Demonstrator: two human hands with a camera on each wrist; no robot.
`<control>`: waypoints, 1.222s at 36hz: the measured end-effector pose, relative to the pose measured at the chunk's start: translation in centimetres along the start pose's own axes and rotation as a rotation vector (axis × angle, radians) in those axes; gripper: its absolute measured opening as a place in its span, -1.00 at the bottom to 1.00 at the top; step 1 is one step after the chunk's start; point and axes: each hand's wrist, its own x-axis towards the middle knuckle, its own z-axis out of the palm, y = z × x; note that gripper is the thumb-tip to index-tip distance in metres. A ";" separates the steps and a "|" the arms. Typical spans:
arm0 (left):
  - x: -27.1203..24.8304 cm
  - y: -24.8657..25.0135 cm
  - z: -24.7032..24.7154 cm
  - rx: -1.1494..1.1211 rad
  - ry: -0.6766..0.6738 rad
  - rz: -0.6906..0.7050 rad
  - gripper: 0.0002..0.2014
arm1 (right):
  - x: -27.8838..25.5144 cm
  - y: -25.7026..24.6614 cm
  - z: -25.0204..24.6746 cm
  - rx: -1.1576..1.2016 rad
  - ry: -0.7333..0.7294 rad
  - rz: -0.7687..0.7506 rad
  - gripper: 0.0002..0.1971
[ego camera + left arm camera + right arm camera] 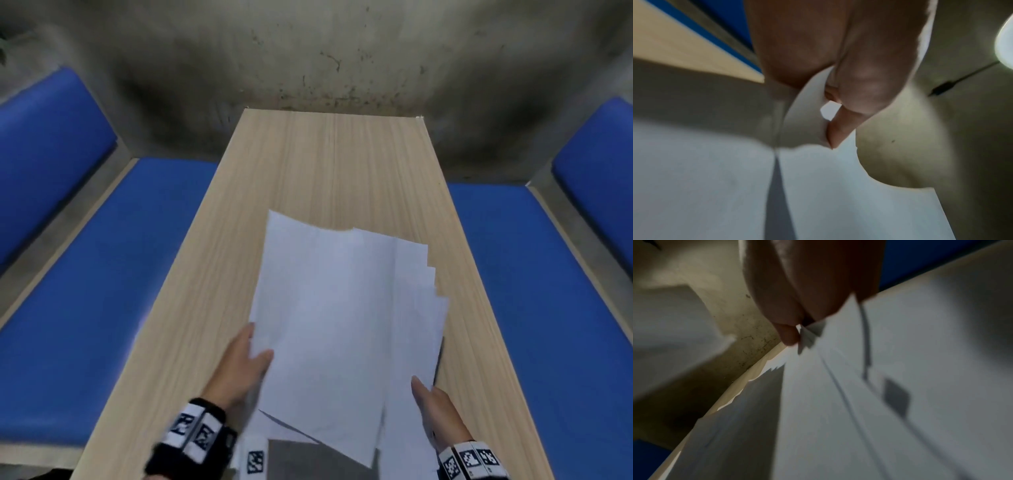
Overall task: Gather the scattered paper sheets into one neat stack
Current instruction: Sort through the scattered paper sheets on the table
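Near the tabletop's point(308, 164) front edge, fanned paper sheets point(335, 308) are pinched by left hand point(239, 366) and right hand point(433, 407); loosely overlapped sheets could slip out.

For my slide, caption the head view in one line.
Both hands, left hand and right hand, hold fanned white paper sheets above a wooden table.

The paper sheets point(329, 318) are covering the fingers of both the left hand point(239, 363) and the right hand point(432, 406), leaving only thumbs showing (the head view's bottom edge is cutting off the sheets' near corners). Both wrist views are blurring badly, so the sheet count is perhaps five, though the overlapping edges are hiding the rest.
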 end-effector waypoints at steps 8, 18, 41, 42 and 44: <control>-0.3 -4.3 9.2 0.007 -0.321 -0.245 -0.46 | 0.2 0.4 0.1 0.073 -0.035 0.068 -0.45; 2.9 -5.1 5.8 0.500 0.361 -0.243 -0.70 | 0.4 1.6 -1.2 -0.053 0.026 -0.046 -0.68; 6.6 -2.4 5.3 0.303 0.101 -0.311 -0.76 | 0.5 1.7 -1.0 -0.065 0.043 -0.047 -0.81; 6.7 -2.4 5.4 0.305 0.112 -0.308 -0.77 | 0.3 1.7 -1.0 -0.063 0.041 -0.050 -0.81; 6.8 -2.3 5.5 0.316 0.128 -0.295 -0.79 | 0.2 1.6 -1.0 -0.064 0.038 -0.062 -0.80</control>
